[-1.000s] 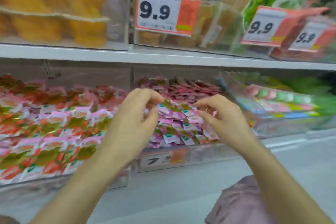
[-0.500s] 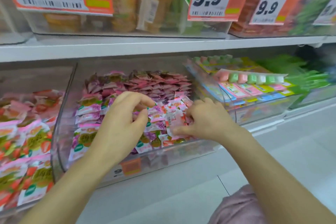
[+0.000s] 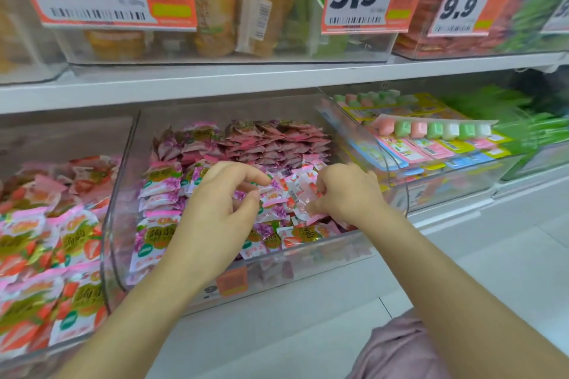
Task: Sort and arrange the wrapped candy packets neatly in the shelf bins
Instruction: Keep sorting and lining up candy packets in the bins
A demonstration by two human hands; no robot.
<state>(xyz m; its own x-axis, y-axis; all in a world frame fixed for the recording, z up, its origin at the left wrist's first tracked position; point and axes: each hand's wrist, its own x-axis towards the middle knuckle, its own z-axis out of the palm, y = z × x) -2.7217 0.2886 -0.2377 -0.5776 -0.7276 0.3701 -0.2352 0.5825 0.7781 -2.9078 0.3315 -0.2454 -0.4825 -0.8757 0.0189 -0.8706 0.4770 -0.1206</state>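
Both grips work inside the middle bin (image 3: pixel 121 209), a clear shelf bin holding the candy packets (image 3: pixel 160 191): neat rows at the back, a loose jumble at the front.

The left grip (image 3: pixel 221 212) is curled, with thumb and forefinger nearly closed at the clear edge of a packet. Whether it has hold cannot be told. The right grip (image 3: pixel 348 194) is curled and pinches a red-and-pink packet (image 3: pixel 300 186) between fingertips and thumb.

Hazards:
- The wrappers look slick. A hold on a seam edge alone is likely to slip and drop the packet back into the jumble.
- A wrist sweeping forward may push loose packets over the low front lip (image 3: pixel 308 258).
- The strawberry packets (image 3: pixel 70 243) in the neighbouring bin (image 3: pixel 61 138) look similar. Misreading the print would mix the sorts.
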